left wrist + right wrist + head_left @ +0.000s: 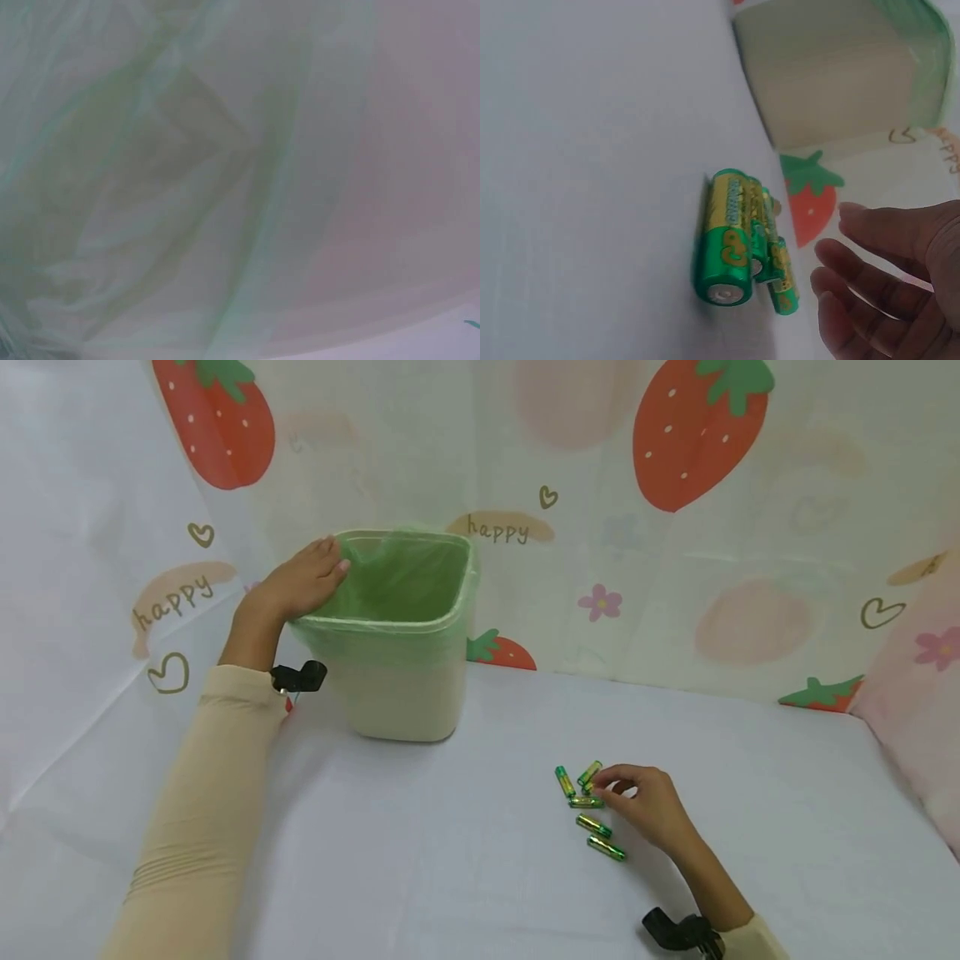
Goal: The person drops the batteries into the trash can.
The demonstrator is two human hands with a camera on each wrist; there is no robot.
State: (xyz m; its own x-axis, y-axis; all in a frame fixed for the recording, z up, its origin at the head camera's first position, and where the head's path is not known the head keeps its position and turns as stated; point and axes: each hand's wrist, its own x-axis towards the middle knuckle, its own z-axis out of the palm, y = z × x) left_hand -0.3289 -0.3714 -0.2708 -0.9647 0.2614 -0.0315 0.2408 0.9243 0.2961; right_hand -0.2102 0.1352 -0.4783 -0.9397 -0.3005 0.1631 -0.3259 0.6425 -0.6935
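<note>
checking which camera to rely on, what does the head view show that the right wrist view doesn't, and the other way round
Only the head view: the left hand at the rim of the bin, and printed pink flowers.
Only the right wrist view: readable GP lettering on the batteries.
Both: the batteries, the bin, the right hand and a printed strawberry.

Left hand (303, 580) and right hand (651, 802) bare. Left sleeve (198, 802): cream, close-fitting, banded cuff, fine creases crossing the forearm. Right sleeve (752, 941) matches, only its end visible. Black camera (302, 677) sits at left wrist; second black camera (678, 932) at right.
</note>
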